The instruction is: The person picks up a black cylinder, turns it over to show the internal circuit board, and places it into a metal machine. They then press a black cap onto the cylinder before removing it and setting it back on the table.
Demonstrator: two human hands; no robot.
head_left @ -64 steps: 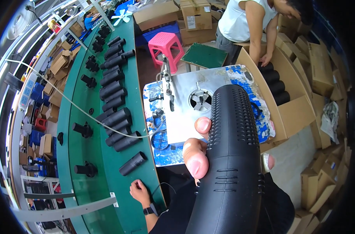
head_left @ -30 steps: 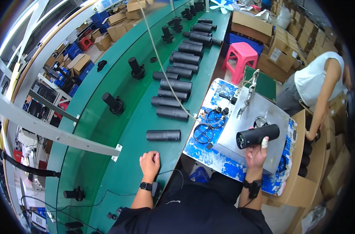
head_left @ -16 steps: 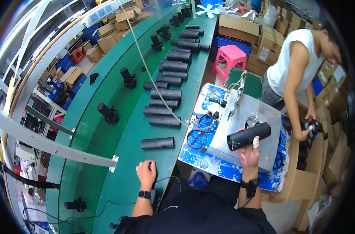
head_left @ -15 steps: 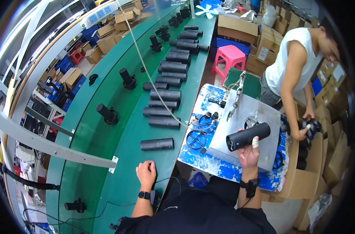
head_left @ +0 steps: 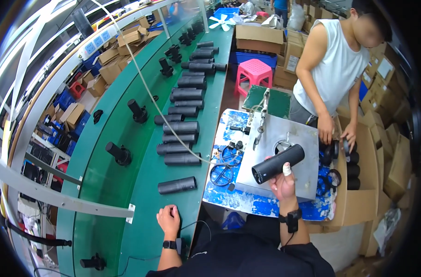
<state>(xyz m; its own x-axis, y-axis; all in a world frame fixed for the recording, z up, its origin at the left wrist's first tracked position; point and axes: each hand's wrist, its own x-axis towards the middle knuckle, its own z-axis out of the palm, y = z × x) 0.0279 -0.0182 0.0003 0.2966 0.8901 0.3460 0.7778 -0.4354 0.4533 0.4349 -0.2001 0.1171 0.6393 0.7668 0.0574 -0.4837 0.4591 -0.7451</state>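
Note:
My right hand [head_left: 283, 186] is closed around a black cylindrical tube [head_left: 279, 164] and holds it tilted above the metal plate [head_left: 247, 173] of a work stand. White wrapping covers one of its fingertips. The tube's lower left end shows a ring of small holes. My left hand [head_left: 168, 218] rests on the green bench [head_left: 148, 231] with its fingers curled in, and I see nothing in them. Just beyond it a single black tube [head_left: 177, 185] lies on its side. Farther along the bench several similar tubes [head_left: 183, 159] lie in a row.
Black ring-shaped parts [head_left: 221, 175] lie on the worn blue-and-white tabletop [head_left: 238, 198]. A metal fixture arm [head_left: 263, 113] stands on the plate. At right, a co-worker [head_left: 330, 64] reaches into an open cardboard box [head_left: 358, 207]. A pink stool [head_left: 254, 74] stands beyond.
The view has shifted and turned slightly. My right hand still holds the tube and my left hand stays on the bench. The co-worker's hands have moved from a black part down toward the box.

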